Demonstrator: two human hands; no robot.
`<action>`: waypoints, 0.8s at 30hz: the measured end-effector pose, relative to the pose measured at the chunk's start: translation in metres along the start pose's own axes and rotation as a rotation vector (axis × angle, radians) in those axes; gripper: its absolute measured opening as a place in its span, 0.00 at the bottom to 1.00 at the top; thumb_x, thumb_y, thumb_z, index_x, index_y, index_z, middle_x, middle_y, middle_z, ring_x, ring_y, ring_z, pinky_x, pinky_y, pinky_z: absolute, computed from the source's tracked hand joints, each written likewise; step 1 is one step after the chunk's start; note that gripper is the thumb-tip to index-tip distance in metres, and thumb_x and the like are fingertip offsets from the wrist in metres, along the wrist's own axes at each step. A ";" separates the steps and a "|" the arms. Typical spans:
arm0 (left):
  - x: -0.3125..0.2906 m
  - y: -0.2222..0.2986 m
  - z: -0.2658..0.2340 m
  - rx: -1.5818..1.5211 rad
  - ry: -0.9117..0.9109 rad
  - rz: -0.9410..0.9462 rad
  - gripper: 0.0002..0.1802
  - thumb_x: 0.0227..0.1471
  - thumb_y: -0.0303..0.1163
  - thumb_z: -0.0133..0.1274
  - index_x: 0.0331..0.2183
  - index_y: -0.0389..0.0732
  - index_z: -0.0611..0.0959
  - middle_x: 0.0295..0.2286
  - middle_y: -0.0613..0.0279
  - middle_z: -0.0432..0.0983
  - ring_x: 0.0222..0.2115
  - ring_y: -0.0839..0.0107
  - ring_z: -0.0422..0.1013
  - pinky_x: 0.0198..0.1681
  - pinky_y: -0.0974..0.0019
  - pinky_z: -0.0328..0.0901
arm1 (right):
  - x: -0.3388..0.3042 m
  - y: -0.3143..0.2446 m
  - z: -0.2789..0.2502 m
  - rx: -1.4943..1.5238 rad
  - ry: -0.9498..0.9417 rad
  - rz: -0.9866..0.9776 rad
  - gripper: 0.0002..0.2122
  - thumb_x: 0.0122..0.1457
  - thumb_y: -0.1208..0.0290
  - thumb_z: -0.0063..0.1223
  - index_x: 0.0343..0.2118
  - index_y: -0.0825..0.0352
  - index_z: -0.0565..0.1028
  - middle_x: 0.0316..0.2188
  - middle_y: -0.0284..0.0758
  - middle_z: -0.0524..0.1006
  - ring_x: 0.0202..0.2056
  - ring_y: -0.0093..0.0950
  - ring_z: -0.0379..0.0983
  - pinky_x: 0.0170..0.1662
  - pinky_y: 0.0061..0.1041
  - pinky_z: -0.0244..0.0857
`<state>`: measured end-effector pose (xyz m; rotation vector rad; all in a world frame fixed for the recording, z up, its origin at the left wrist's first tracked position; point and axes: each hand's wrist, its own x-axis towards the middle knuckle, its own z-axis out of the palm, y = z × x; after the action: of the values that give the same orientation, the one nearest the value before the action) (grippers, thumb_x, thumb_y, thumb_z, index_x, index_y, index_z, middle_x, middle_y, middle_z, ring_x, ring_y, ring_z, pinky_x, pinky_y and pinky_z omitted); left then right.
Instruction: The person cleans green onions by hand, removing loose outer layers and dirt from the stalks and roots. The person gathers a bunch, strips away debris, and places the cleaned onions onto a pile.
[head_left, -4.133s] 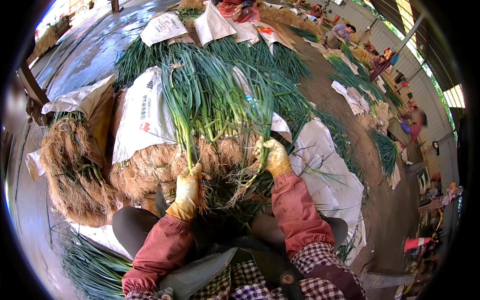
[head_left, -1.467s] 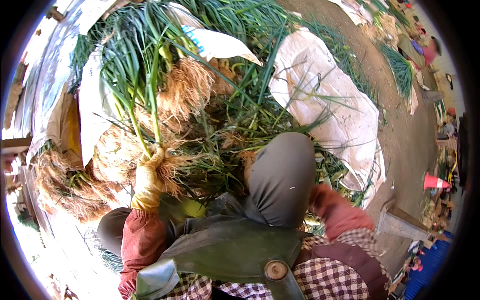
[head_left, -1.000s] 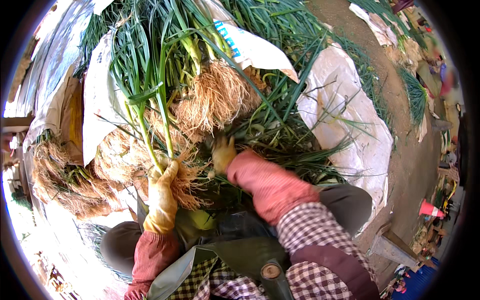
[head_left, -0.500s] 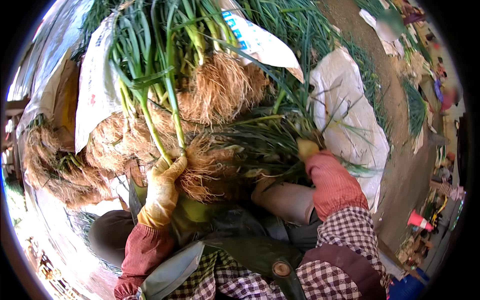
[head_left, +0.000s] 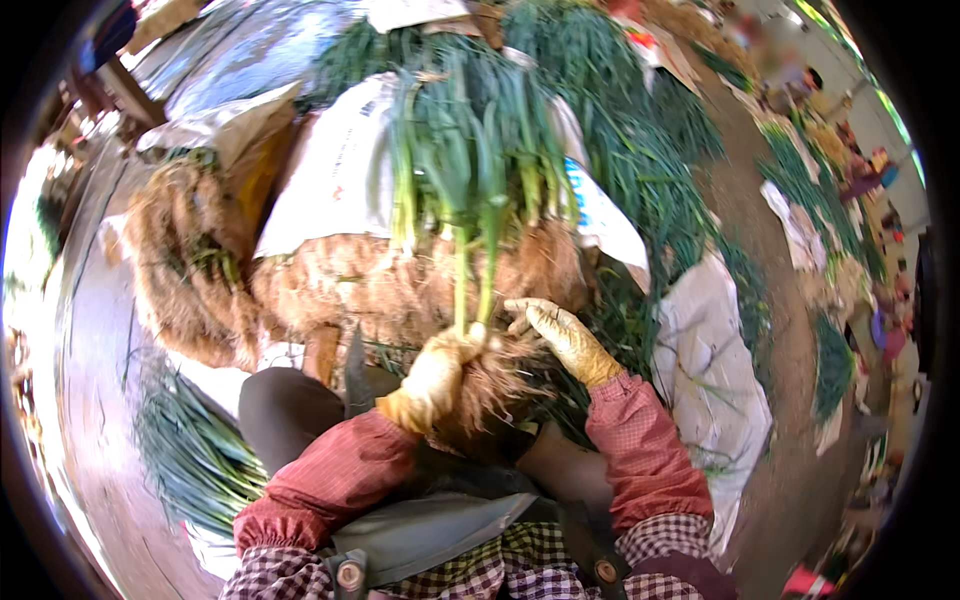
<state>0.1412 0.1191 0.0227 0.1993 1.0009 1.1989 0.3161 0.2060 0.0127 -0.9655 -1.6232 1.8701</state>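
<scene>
My left hand (head_left: pixel 440 375), in a pale yellow glove, is closed around the lower stems of a few green onions (head_left: pixel 461 285). Their stems stand upright from the fist, and their brown roots (head_left: pixel 490 385) spread out to its right. My right hand (head_left: pixel 568 342), gloved alike, is just right of those roots with its fingers apart and nothing visible in them; whether the fingertips touch the roots I cannot tell. Beyond both hands lies a thick row of green onions with matted roots (head_left: pixel 350 285) toward me and green leaves away from me, on a white sack (head_left: pixel 335 165).
Another root bundle (head_left: pixel 185 260) lies at the left by a folded sack. Green leaves (head_left: pixel 190 450) lie beside my knee (head_left: pixel 290 410). A white sack (head_left: pixel 700 340) is spread at the right, next to brown ground (head_left: pixel 800 400). Blurred people (head_left: pixel 795 85) are at the far right.
My right hand has left the leafy pile at the right and come over beside the roots. The left hand keeps its hold on the stems. The whole view has shifted.
</scene>
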 end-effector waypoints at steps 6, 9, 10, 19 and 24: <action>-0.004 -0.023 -0.019 -0.309 -0.123 -0.057 0.12 0.53 0.37 0.46 0.33 0.39 0.75 0.25 0.66 0.72 0.23 0.78 0.66 0.26 0.76 0.64 | 0.028 -0.005 0.073 0.165 0.222 0.107 0.07 0.55 0.68 0.49 0.29 0.67 0.73 0.16 0.25 0.66 0.15 0.13 0.57 0.16 0.12 0.51; 0.005 -0.035 -0.020 -0.300 -0.029 0.070 0.12 0.54 0.34 0.45 0.37 0.36 0.74 0.25 0.67 0.73 0.22 0.79 0.66 0.25 0.78 0.63 | 0.020 0.014 0.092 0.473 0.408 0.119 0.12 0.56 0.61 0.47 0.26 0.67 0.72 0.13 0.23 0.62 0.15 0.13 0.56 0.19 0.13 0.51; 0.005 -0.033 -0.019 -0.259 -0.013 0.053 0.12 0.54 0.33 0.45 0.38 0.36 0.74 0.24 0.67 0.73 0.22 0.79 0.66 0.25 0.78 0.62 | 0.016 0.017 0.095 0.636 0.424 0.187 0.13 0.57 0.60 0.45 0.27 0.67 0.72 0.12 0.22 0.62 0.15 0.13 0.56 0.19 0.13 0.52; 0.002 -0.028 -0.050 0.344 0.309 0.023 0.17 0.46 0.35 0.56 0.32 0.31 0.73 0.22 0.61 0.71 0.21 0.75 0.66 0.23 0.72 0.64 | 0.026 0.075 0.106 0.316 0.190 0.456 0.09 0.54 0.73 0.41 0.25 0.70 0.73 0.23 0.39 0.73 0.28 0.31 0.71 0.35 0.30 0.66; -0.002 -0.029 -0.036 0.557 0.096 0.155 0.11 0.45 0.31 0.57 0.29 0.34 0.76 0.22 0.64 0.72 0.20 0.78 0.65 0.25 0.75 0.63 | -0.010 0.135 0.085 -1.156 0.022 0.394 0.12 0.51 0.64 0.44 0.30 0.65 0.76 0.32 0.43 0.75 0.34 0.40 0.72 0.36 0.33 0.66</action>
<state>0.1344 0.0924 -0.0152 0.6720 1.4111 1.0500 0.2697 0.1192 -0.1128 -1.8197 -2.6778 0.9460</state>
